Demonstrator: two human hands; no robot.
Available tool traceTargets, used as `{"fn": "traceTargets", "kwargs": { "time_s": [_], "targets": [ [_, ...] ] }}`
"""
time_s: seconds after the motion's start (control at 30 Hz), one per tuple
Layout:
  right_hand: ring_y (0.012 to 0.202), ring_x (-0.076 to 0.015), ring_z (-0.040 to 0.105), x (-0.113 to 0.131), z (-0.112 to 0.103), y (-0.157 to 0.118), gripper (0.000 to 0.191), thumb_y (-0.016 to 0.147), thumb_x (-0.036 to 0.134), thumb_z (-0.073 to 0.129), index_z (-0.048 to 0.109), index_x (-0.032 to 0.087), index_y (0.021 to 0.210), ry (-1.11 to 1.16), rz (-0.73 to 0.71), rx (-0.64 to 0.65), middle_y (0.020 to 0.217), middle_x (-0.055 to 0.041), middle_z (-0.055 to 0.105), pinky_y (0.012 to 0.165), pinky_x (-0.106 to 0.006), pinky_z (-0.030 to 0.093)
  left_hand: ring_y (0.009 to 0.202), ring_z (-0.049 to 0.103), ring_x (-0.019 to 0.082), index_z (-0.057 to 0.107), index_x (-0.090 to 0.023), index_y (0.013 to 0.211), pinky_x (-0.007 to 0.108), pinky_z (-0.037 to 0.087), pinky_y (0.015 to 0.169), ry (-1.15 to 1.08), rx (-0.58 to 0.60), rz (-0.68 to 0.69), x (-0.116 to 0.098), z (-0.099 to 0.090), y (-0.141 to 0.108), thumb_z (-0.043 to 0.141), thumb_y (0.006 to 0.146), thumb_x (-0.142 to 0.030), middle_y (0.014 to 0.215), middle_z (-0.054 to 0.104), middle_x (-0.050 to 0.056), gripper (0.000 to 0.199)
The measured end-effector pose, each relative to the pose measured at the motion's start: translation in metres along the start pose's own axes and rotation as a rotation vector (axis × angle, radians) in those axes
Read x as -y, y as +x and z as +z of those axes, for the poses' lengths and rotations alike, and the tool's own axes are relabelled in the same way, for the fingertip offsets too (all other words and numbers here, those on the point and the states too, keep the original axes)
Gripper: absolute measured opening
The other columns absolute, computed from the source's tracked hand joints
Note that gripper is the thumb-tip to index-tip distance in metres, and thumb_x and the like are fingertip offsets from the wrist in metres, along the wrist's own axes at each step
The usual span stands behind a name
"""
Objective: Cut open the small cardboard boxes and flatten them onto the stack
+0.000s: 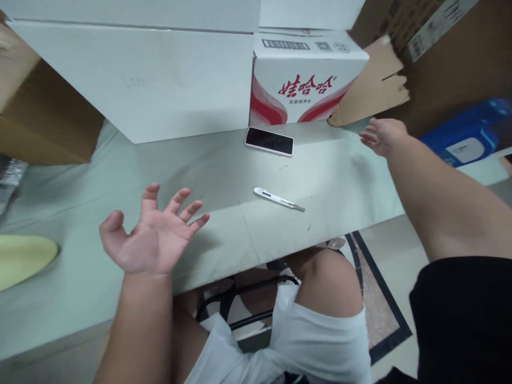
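My left hand (154, 234) is held palm up over the left part of the table, its fingers spread and nothing in it. Over on the right, my right hand (384, 136) is stretched out above the table near the torn cardboard flap (372, 82), fingers apart and holding nothing. A white utility knife (278, 199) lies between the hands, a short length of grey blade showing at its right end. Behind the knife a phone (269, 142) with a dark screen and a pale pink edge lies flat, close to the boxes.
A white and red carton (306, 90) and a large white box (160, 80) line the back of the pale green table (216, 245). Brown boxes (48, 112) stand left and right. A blue container (468, 133) is at the right, a yellow rounded object (24, 258) at the left.
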State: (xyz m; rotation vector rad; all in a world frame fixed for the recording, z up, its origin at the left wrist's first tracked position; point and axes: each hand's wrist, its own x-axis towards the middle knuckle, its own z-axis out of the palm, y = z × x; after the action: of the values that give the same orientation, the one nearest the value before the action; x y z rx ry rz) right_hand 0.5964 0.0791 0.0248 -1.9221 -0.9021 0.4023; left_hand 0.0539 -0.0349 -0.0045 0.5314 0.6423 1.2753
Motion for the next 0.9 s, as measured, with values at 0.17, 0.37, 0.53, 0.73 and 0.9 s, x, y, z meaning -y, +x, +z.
{"fn": "traceTargets", "kwargs": {
  "time_s": [0.17,0.37,0.53,0.73,0.9],
  "targets": [
    [0.071,-0.0132,0.069,0.016,0.017,-0.042,0.013,0.093,0.012,0.058,0.053,0.02,0.084,-0.105,0.272,0.126,0.091,-0.0064,0.065,0.076,-0.037,0.057,0.096,0.073,0.03,0.074,-0.035,0.107,0.047,0.066,0.083,-0.037,0.021,0.002,-0.007,-0.001,-0.001,0.082,0.068,-0.061,0.11,0.077,0.004,0.048],
    [0.075,-0.0156,0.066,0.082,0.064,-0.108,0.007,0.084,0.01,0.07,0.069,0.017,0.084,-0.262,0.03,0.41,0.084,-0.0051,0.07,0.08,-0.034,0.056,0.087,0.076,0.023,0.074,-0.028,0.088,0.039,0.067,0.079,-0.136,-0.005,0.113,-0.019,-0.011,-0.011,0.088,0.061,-0.035,0.098,0.079,0.0,0.031],
    [0.091,-0.0234,0.072,0.166,0.168,-0.192,0.015,0.083,0.018,0.069,0.078,0.019,0.095,-0.445,-0.645,0.772,0.103,-0.0089,0.078,0.099,-0.041,0.056,0.08,0.075,0.014,0.058,-0.021,0.067,0.029,0.066,0.079,-0.212,0.005,0.218,-0.035,-0.021,-0.021,0.082,0.063,-0.014,0.086,0.074,-0.006,0.026],
    [0.119,-0.0218,0.071,0.262,0.327,-0.321,0.027,0.091,0.013,0.059,0.072,0.017,0.115,-0.266,-1.041,0.923,0.155,-0.0151,0.056,0.117,-0.038,0.052,0.079,0.073,0.011,0.044,-0.018,0.068,0.026,0.063,0.081,-0.219,0.025,0.289,-0.057,-0.033,-0.031,0.08,0.064,-0.012,0.085,0.065,-0.005,0.036],
    [0.149,-0.027,0.053,0.323,0.406,-0.368,0.026,0.099,0.022,0.048,0.061,0.014,0.12,-0.24,-1.102,0.868,0.157,-0.0088,0.051,0.127,-0.053,0.037,0.077,0.07,0.01,0.04,-0.018,0.069,0.025,0.061,0.081,-0.237,-0.013,0.297,-0.067,-0.042,-0.037,0.076,0.066,-0.013,0.083,0.061,-0.005,0.037]
  ]
}}
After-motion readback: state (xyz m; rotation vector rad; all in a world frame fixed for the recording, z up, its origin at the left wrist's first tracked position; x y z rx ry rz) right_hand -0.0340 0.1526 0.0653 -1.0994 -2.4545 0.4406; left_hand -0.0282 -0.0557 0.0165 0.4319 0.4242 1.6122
